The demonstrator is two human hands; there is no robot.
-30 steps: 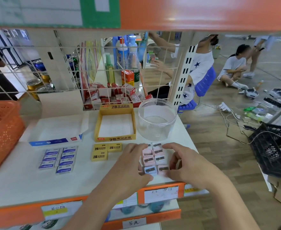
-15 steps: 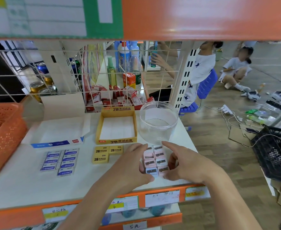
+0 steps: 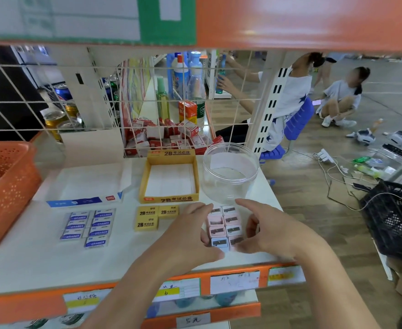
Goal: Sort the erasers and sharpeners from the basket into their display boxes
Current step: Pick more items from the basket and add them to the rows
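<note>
Risk: the loose block of sharpeners [image 3: 224, 225] probably buckles and scatters if squeezed unevenly or lifted in one go. The near row could also slip off the shelf [image 3: 52, 264].

Left hand [image 3: 190, 231]: fingers curled, pressing the block's left side, thumb at the near corner.

Right hand [image 3: 273, 231]: half open, index stretched toward the clear jar [image 3: 230, 172] just beyond, other fingers curled against the right side.

The block sits between both sets of fingers.

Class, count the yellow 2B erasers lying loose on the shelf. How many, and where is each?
3. Back-left eraser and back-right eraser lie side by side before the yellow display box; the front eraser sits in front of the back-left one. The left hand may hide more.
</note>
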